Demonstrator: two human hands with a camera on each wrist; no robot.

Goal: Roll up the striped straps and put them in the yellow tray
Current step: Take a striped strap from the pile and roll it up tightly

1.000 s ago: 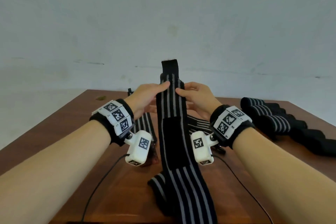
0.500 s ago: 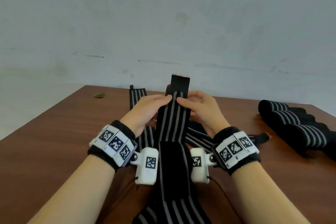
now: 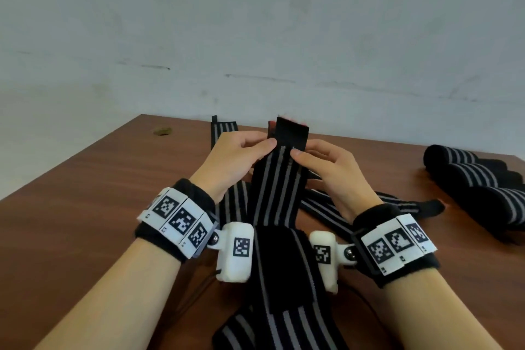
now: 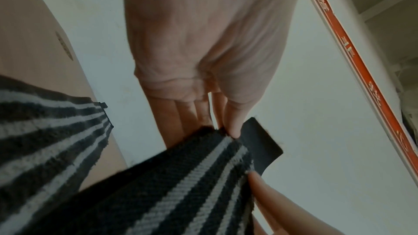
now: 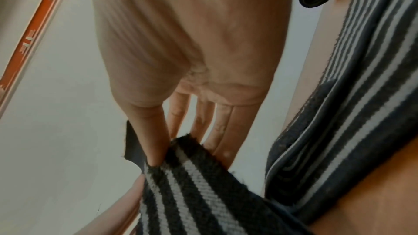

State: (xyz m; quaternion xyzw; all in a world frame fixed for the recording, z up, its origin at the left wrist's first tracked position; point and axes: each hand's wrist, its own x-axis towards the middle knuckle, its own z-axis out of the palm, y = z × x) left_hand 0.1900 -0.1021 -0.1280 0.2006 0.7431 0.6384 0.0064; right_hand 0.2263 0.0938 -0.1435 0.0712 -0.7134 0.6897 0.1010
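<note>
Behind the brown wooden table (image 3: 85, 207) I see a plain pale wall (image 3: 255, 23), and on the table lie several straps. My left hand (image 3: 235, 162) and my right hand (image 3: 329, 176) are both raised above the table, and together they hold one striped strap (image 3: 272, 193) near its far end. Each hand pinches an edge of it: the thumb lies on the near face and the fingers are behind. In the left wrist view the tip of the thumb (image 4: 233, 129) presses where the stripes end and the plain black tab (image 4: 260, 142) begins. In the right wrist view the same is seen from the other side, with the thumb (image 5: 149, 142) on the cloth (image 5: 192, 185). The tab (image 3: 291, 133) stands up above the fingers. From the hands the strap runs down toward me, between the two wrist cameras, and it has a black patch (image 3: 279, 264) in its middle part. Other loose straps (image 3: 355, 213) lie flat under the hands. On the right side of the table, well apart from the hands, I see three rolled straps (image 3: 477, 182) side by side. I cannot see the yellow tray in any view.
</note>
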